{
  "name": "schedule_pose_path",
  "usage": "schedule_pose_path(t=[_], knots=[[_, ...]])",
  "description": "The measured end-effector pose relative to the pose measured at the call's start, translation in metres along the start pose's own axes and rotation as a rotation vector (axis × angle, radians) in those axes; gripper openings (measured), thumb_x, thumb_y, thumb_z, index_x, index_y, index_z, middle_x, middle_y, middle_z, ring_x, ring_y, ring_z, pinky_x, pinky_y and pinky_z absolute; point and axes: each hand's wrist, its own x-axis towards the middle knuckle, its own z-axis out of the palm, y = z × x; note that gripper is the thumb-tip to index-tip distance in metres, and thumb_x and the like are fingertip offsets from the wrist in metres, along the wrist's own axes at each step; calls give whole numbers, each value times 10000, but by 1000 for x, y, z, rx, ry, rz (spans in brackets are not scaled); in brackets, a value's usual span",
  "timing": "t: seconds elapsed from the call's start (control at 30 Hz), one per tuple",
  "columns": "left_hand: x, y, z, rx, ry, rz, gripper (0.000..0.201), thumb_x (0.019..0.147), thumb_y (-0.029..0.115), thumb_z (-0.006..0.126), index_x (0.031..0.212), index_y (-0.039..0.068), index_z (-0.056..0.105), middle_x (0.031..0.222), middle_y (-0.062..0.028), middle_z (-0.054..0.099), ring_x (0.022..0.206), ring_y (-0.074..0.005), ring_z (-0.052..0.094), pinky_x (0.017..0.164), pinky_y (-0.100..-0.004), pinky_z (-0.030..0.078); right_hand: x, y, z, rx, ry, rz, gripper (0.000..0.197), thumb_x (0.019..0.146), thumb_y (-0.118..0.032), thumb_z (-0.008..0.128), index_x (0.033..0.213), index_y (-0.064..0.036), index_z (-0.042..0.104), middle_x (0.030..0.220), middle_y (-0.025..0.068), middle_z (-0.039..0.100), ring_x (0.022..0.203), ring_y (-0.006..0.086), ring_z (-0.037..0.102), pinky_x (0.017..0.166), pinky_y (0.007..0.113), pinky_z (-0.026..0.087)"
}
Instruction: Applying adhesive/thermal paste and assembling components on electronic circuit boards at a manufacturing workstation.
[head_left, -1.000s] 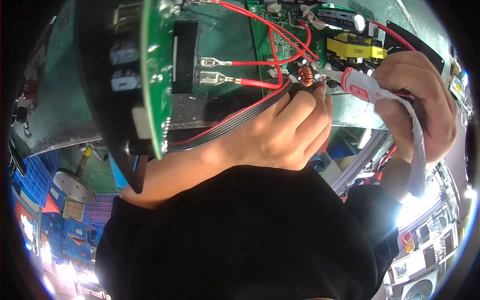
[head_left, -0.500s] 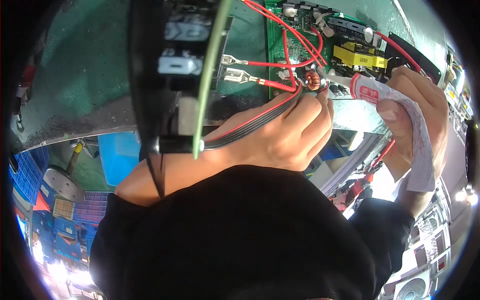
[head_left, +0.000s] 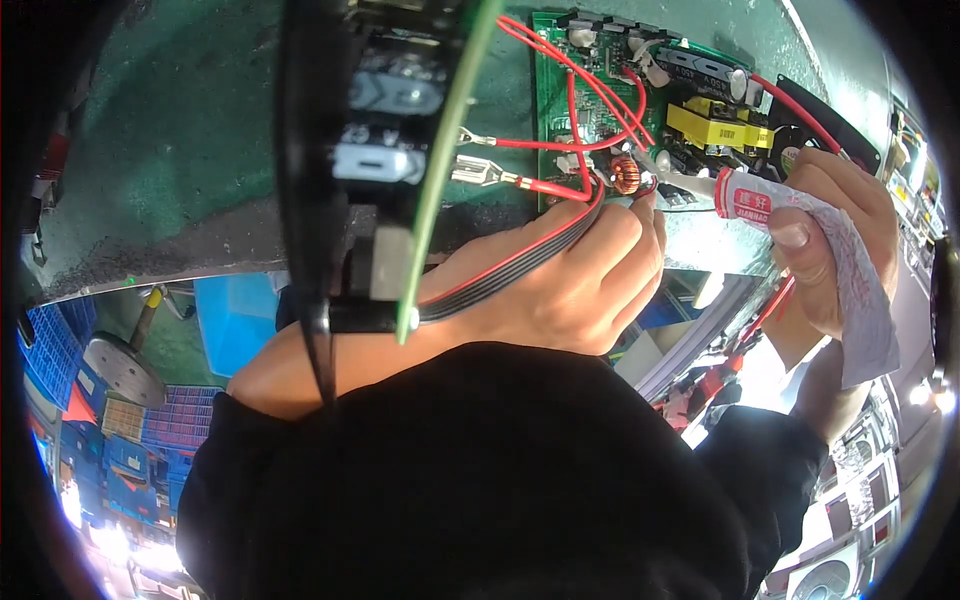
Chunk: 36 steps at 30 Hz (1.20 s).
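A green circuit board [head_left: 555,100] lies on the bench, carrying a copper-wound ring coil [head_left: 625,175], yellow transformers [head_left: 715,127] and red wires. My left hand [head_left: 575,275] is closed at its near edge, just below the coil. Its fingertips are partly hidden, so I cannot make out what they pinch. My right hand [head_left: 840,220] grips a crumpled white-and-red glue tube [head_left: 765,200]. The tube's pale nozzle [head_left: 690,182] points left, its tip close beside the coil. A grey ribbon cable [head_left: 530,255] with one red edge passes over my left hand.
Another board [head_left: 450,180], seen edge-on with large black capacitors, stands close in front at left. Metal wire terminals [head_left: 478,170] lie beside it. Below the bench edge are a light-blue bin [head_left: 235,320], a round stool seat [head_left: 125,370] and blue crates [head_left: 180,415].
In the picture, the edge-on board has shifted right and slightly down. The glue tube and my right hand sit a little lower and farther right; my left hand stays at the board's edge.
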Motion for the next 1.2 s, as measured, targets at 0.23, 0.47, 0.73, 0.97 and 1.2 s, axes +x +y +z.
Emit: schedule_pose_path(t=[0.23,0.47,0.73,0.97,1.2], knots=[[4,1,-6,-9,-12,-1,180,778,99,637,911,7,716,966,-80,710,693,-102,532,497,-186,390,0,-1,4,220,146,129,484,963,-434,635,855,36,679,755,138,610,640,239,578,581,341,429],[1,0,1,-10,16,19,176,781,87,638,912,-1,715,956,-91,711,688,-109,535,496,-190,393,-8,10,-6,-268,15,-209,390,996,-309,639,1057,70,703,1074,185,671,887,233,663,781,299,517],[0,2,-7,11,-26,6,174,788,88,630,915,3,714,969,-87,707,689,-105,531,501,-190,392,-11,10,-1,-217,160,-68,449,1009,-397,577,858,25,610,843,107,547,716,179,523,634,315,399],[1,1,8,-8,30,-15,162,789,89,640,915,19,716,983,-81,706,681,-95,522,508,-185,400,-17,-4,13,9,321,108,577,1012,-516,492,748,-2,487,698,70,403,618,170,396,565,360,285],[-5,0,8,22,44,-13,162,784,71,662,928,23,722,977,-63,702,680,-100,522,510,-190,407,5,-22,26,406,402,176,155,896,-54,696,929,96,719,831,160,723,718,170,675,635,283,520]])
